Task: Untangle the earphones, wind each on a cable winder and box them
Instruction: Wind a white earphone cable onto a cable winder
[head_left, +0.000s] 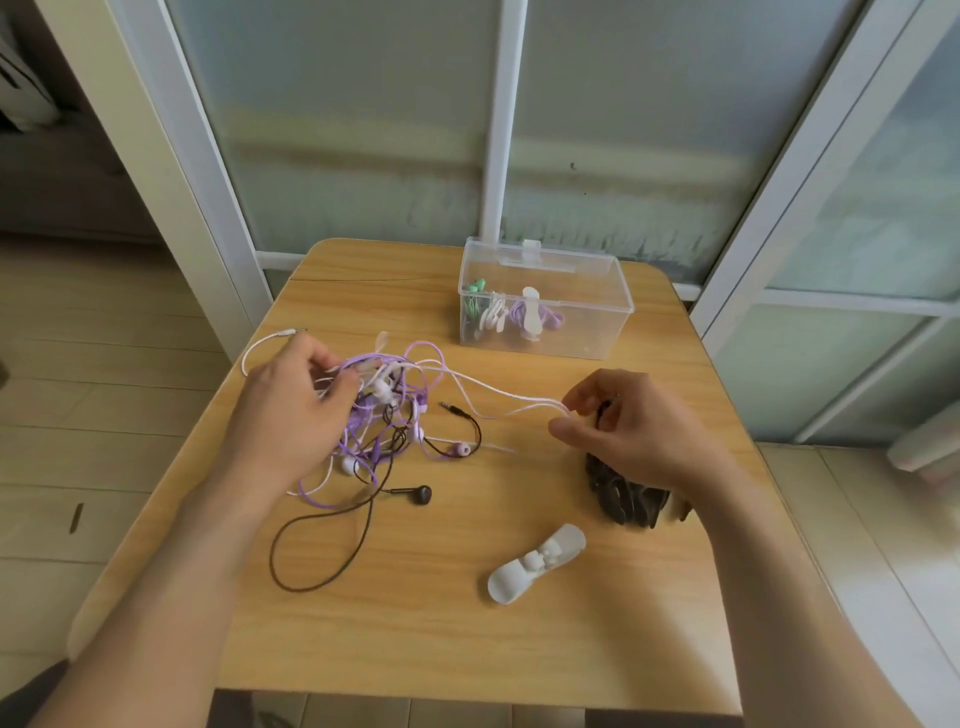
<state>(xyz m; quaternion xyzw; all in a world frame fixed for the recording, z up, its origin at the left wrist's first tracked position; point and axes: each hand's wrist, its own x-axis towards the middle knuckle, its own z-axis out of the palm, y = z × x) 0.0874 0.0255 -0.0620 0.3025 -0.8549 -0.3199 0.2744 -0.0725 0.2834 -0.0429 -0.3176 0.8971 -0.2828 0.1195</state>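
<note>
The right hand (631, 431) had its fingers (582, 397) curled in, thumb and forefinger pinching a thin white rubbery earphone cable (498, 389) that ran taut in a doubled strand leftward across the bench. Under that palm sat a bunch of dark brown glossy winder pieces (626, 496), partly hidden by the wrist, so their exact shape could not be told.

Over on the other side, the left hand (291, 410) had its fingers (340, 382) bent down into the tangled heap of purple, white and dark brown earphone cords (384, 415), gripping loops near the top of the knot. The cords were thin, smooth and round, looped over each other in loose coils. A white plug end (288, 331) arced out behind the left hand. A black metal-tipped jack (449, 408) poked out to the right of the heap, a pink rounded silicone eartip (460, 449) lay just beside it, and a black glossy earbud (422, 494) rested nearer, its brown cord sweeping round in one wide loop on the wood.

Nearer the person lay a white matte bone-shaped plastic cable winder (537, 571), flared at both ends, well apart from both hands.

At the far side stood a clear rectangular hard-plastic box (587, 338), lid hinged back, with green, white and purple wound earphones (511, 314) lined up in its left part.

All of it sat on a light wood-grain bench with rounded corners (415, 623), before frosted glass panels in white frames (498, 130).
</note>
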